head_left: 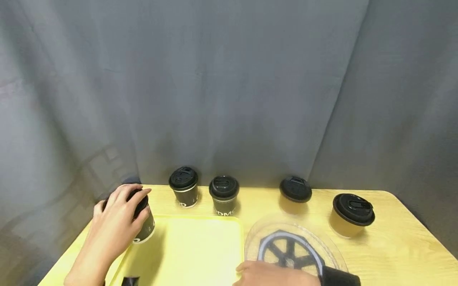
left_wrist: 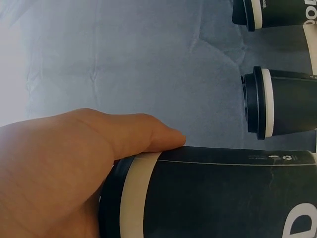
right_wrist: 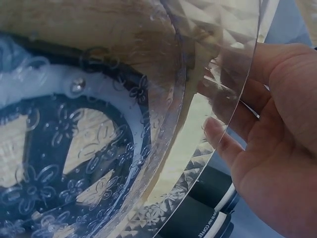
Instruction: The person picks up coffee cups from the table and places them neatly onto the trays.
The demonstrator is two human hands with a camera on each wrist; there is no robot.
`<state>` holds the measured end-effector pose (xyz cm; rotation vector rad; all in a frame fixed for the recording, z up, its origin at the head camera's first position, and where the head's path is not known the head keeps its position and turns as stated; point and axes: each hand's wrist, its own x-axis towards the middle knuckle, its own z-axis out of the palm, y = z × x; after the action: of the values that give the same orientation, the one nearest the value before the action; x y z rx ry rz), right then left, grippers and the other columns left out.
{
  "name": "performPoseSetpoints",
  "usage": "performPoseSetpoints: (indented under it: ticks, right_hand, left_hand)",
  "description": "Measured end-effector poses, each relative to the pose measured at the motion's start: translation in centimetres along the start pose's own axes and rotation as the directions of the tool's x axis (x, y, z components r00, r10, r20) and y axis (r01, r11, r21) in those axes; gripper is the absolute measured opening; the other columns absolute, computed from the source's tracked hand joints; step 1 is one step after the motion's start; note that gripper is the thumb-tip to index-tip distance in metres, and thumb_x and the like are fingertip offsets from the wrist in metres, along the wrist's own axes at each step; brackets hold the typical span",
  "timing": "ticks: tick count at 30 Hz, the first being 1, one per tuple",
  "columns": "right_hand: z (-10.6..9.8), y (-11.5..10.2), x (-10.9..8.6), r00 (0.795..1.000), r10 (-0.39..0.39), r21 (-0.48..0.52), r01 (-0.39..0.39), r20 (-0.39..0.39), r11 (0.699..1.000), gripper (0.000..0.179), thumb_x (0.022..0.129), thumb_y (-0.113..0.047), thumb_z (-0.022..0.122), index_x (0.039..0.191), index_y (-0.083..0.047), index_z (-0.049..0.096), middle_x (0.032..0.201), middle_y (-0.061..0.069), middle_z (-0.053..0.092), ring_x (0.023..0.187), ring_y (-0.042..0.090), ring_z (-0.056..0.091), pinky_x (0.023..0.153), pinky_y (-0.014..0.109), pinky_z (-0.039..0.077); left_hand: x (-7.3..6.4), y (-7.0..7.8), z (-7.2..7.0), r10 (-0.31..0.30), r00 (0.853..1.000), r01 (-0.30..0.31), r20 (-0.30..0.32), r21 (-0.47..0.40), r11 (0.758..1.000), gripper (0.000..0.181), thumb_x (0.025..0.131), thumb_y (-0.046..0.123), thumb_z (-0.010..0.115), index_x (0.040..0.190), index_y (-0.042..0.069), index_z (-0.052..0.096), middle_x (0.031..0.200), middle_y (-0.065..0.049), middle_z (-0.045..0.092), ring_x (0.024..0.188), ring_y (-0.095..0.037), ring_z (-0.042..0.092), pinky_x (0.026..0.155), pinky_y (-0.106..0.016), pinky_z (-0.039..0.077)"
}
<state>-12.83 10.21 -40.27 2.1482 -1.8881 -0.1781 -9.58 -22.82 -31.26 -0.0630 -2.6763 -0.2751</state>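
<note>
My left hand (head_left: 119, 216) grips a black paper cup (head_left: 147, 228) from above, around its lid, at the left side of the yellow tray (head_left: 200, 246). In the left wrist view, the thumb lies along the side of this cup, just past its pale rim band. At the tray's right, my right hand (head_left: 275, 274) pinches the rim of a clear plastic turntable (head_left: 336, 254) with an embossed flower pattern. Some of its fingers show through the plastic in the right wrist view. A dark spoked base with a grey ring (head_left: 291, 262) sits beneath the clear disc.
Two dark lidded cups (head_left: 184, 188) (head_left: 224, 195) stand behind the tray. Two brown cups with black lids (head_left: 295, 194) (head_left: 350, 216) stand behind and right of the turntable. A grey curtain (head_left: 229, 87) hangs along the back of the wooden table (head_left: 400, 238).
</note>
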Motion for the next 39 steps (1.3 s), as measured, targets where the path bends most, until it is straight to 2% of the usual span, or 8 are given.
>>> performPoseSetpoints:
  ticks: [2, 7, 11, 19, 25, 29, 32, 39]
  right_hand:
    - [-1.1, 0.4, 0.5, 0.999, 0.017, -0.032, -0.015, 0.052, 0.999, 0.007, 0.089, -0.032, 0.062, 0.088, -0.036, 0.068, 0.079, -0.030, 0.062, 0.070, -0.017, 0.053, 0.088, 0.009, 0.041]
    - [-2.5, 0.7, 1.1, 0.993, 0.081, 0.026, -0.083, 0.081, 0.996, 0.016, 0.091, -0.032, 0.061, 0.076, -0.032, 0.056, 0.068, -0.022, 0.042, 0.058, -0.004, 0.027, 0.070, 0.007, 0.027]
    - [-2.2, 0.3, 1.2, 0.995, 0.064, 0.017, -0.065, 0.074, 0.998, 0.013, 0.091, -0.032, 0.060, 0.079, -0.032, 0.057, 0.072, -0.024, 0.047, 0.061, -0.008, 0.037, 0.080, 0.008, 0.036]
    - [-1.8, -0.1, 1.8, 0.994, 0.109, 0.163, -0.110, 0.017, 0.980, 0.027, 0.091, -0.020, 0.063, 0.068, -0.027, 0.052, 0.066, -0.019, 0.039, 0.058, -0.007, 0.025, 0.094, 0.019, 0.046]
    - [-2.0, -0.1, 1.6, 0.991, 0.134, 0.181, -0.136, 0.025, 0.974, 0.022, 0.088, -0.020, 0.065, 0.070, -0.026, 0.053, 0.062, -0.020, 0.042, 0.057, -0.006, 0.030, 0.084, 0.015, 0.042]
    - [-2.2, 0.0, 1.4, 0.987, 0.153, 0.169, -0.160, 0.058, 0.973, 0.026, 0.091, -0.022, 0.064, 0.070, -0.025, 0.049, 0.063, -0.020, 0.043, 0.057, -0.010, 0.038, 0.092, 0.021, 0.047]
    - [-2.2, 0.1, 1.5, 0.984, 0.157, 0.174, -0.169, 0.078, 0.970, 0.031, 0.093, -0.022, 0.062, 0.067, -0.025, 0.046, 0.064, -0.019, 0.040, 0.056, -0.012, 0.037, 0.097, 0.029, 0.050]
    - [-2.1, -0.1, 1.8, 0.983, 0.162, 0.173, -0.175, 0.084, 0.969, 0.026, 0.090, -0.021, 0.064, 0.070, -0.026, 0.048, 0.065, -0.020, 0.045, 0.057, -0.010, 0.041, 0.098, 0.026, 0.049]
  left_hand:
    - [0.8, 0.2, -0.2, 0.008, 1.000, -0.008, -0.007, -0.002, 1.000, 0.034, 0.093, 0.019, 0.060, 0.126, 0.015, 0.063, 0.132, -0.011, 0.052, 0.129, -0.035, 0.039, 0.088, -0.069, 0.029]
    - [1.4, 0.3, -0.7, 0.000, 1.000, 0.000, 0.002, 0.010, 1.000, 0.035, 0.094, 0.019, 0.060, 0.128, 0.014, 0.062, 0.135, -0.012, 0.051, 0.131, -0.036, 0.036, 0.090, -0.072, 0.027]
    - [1.1, 0.2, -0.8, 0.000, 0.999, -0.001, 0.034, 0.017, 1.000, 0.035, 0.093, 0.019, 0.061, 0.128, 0.013, 0.062, 0.136, -0.013, 0.050, 0.131, -0.038, 0.037, 0.090, -0.072, 0.028]
    - [1.3, 0.0, -1.1, 0.002, 0.998, -0.004, 0.062, 0.035, 0.999, 0.037, 0.093, 0.020, 0.062, 0.130, 0.012, 0.060, 0.139, -0.015, 0.048, 0.132, -0.039, 0.037, 0.090, -0.074, 0.028]
    - [1.1, 0.2, -0.7, 0.007, 0.998, -0.009, 0.055, 0.027, 1.000, 0.037, 0.093, 0.020, 0.062, 0.130, 0.012, 0.060, 0.138, -0.014, 0.048, 0.132, -0.039, 0.037, 0.089, -0.074, 0.028]
    - [1.3, 0.5, -0.4, 0.023, 0.999, -0.023, 0.045, 0.013, 1.000, 0.037, 0.094, 0.020, 0.060, 0.130, 0.012, 0.060, 0.138, -0.014, 0.048, 0.131, -0.039, 0.038, 0.090, -0.073, 0.028]
    - [1.4, 0.7, -0.3, 0.040, 0.999, -0.040, 0.027, 0.011, 0.999, 0.036, 0.093, 0.020, 0.060, 0.129, 0.011, 0.061, 0.136, -0.014, 0.049, 0.130, -0.038, 0.039, 0.088, -0.071, 0.030]
    - [1.6, 0.8, -0.6, 0.053, 0.998, -0.053, 0.016, 0.014, 0.998, 0.036, 0.092, 0.019, 0.062, 0.127, 0.010, 0.062, 0.135, -0.014, 0.050, 0.130, -0.038, 0.040, 0.088, -0.070, 0.031]
